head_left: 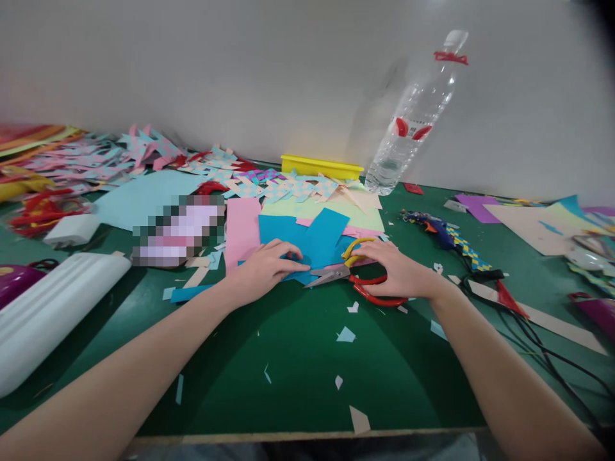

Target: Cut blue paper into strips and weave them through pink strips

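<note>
My right hand [401, 267] has its thumb and fingers in the loops of a pair of scissors [339, 273] with one yellow and one red handle. The blades are parted and point left, at the near edge of the blue paper [314, 240]. My left hand [266, 267] is closed, thumb and fingertips pinching a piece of this blue paper beside the blade tips. Under and behind the blue pieces lie pink paper [243, 227] and pale green paper [350, 212]. Whether the blades touch the paper I cannot tell.
A clear plastic bottle [408, 128] leans against the wall. Left of my hands are a blurred-out phone [180, 234], a white charger [72, 229] and a long white device [62, 314]. Woven paper strips [283, 189] lie behind; black cables [533, 336] run at right.
</note>
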Demonstrator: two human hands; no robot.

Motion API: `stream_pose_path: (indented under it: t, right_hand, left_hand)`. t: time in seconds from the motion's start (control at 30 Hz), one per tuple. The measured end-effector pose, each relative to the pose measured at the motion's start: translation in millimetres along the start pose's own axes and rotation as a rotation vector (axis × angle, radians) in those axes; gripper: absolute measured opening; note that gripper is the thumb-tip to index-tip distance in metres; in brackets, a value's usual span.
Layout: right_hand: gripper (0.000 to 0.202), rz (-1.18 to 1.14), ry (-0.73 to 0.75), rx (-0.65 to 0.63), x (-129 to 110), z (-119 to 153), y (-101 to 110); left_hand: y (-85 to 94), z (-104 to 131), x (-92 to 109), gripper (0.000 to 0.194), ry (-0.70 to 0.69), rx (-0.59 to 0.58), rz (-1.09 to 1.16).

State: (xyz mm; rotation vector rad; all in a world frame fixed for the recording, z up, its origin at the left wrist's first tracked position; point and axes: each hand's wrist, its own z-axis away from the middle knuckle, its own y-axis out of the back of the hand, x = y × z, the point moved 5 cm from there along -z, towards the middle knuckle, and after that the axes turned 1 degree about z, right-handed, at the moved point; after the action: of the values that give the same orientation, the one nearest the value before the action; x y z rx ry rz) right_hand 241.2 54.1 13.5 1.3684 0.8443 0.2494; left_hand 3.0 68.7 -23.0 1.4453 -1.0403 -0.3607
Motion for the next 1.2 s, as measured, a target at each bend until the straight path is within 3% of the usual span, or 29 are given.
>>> stream_pose_path:
  t: [0.2,1.2]
  right_hand:
    - [0.052,0.034,-0.012,-0.026,6.2,3.8,1.0]
    - [0.048,0.004,0.016,-0.020,-9.8,-9.5,-8.6]
  left_hand:
    - [0.2,0.7,-1.6,0.034,0.014,-0.003,0.020]
    - [0.2,-0.7,-0.4,0.030,0.040,-0.007,0.010]
